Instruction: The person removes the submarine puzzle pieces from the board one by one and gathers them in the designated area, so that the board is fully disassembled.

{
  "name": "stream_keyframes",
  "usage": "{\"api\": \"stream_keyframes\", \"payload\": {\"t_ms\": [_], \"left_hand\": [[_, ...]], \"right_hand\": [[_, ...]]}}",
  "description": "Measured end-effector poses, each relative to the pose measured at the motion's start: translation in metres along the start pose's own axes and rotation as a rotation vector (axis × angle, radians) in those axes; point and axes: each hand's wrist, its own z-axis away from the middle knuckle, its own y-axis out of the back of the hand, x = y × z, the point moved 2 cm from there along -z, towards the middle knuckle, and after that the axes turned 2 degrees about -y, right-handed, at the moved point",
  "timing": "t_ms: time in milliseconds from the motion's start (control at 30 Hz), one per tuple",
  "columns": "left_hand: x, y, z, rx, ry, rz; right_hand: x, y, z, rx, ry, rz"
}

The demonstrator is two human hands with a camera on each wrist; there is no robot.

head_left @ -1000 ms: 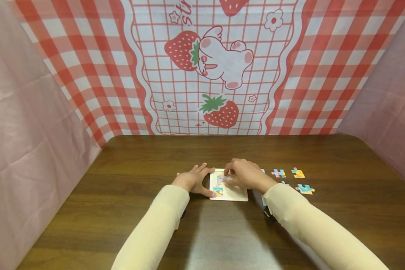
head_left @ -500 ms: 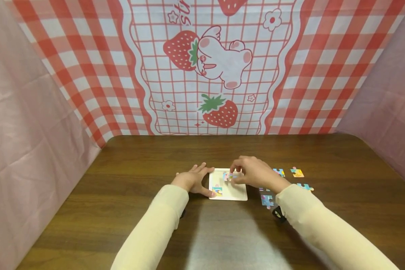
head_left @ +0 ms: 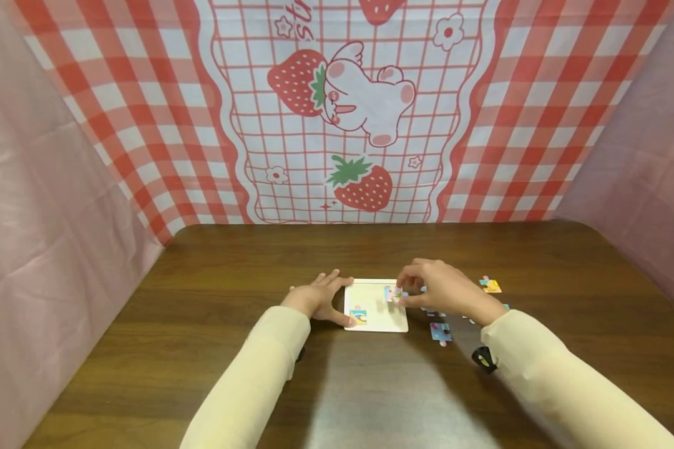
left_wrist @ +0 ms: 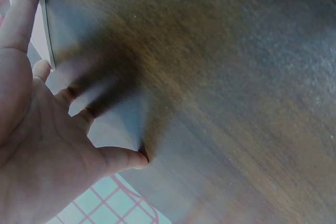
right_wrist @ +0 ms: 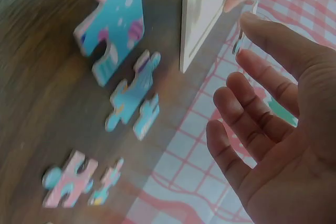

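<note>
A pale square puzzle tray lies on the table, with one yellow-and-blue puzzle piece in its near left corner. My left hand rests at the tray's left side with fingers spread, thumb on the near corner and a fingertip at the far one. Between thumb and index finger, my right hand pinches a pink-and-blue puzzle piece over the right part of the tray. The right wrist view shows that piece nearly edge-on, the other fingers of the right hand loosely bent.
Several loose puzzle pieces lie right of the tray, among them a blue one and a yellow one; my right hand and forearm partly cover others. A checked cloth hangs behind the brown table.
My right hand has carried the pinched piece rightward from the tray's left part, uncovering more of the tray and the blue loose piece. The left hand keeps its place on the tray.
</note>
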Motion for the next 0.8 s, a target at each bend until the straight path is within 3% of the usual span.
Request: {"api": "stream_keyframes", "payload": {"t_ms": [433,667,800], "left_hand": [[-0.013,-0.009,-0.02,0.006,-0.003,-0.011],[-0.001,0.0,-0.002,-0.002,-0.008,-0.011],[0.0,0.001,0.0,0.007,-0.017,-0.004]], "right_hand": [[0.02,0.02,0.035,0.061,0.044,-0.001],[0.032,0.025,0.053,0.059,0.056,0.003],[0.038,0.028,0.064,0.078,0.056,0.011]]}}
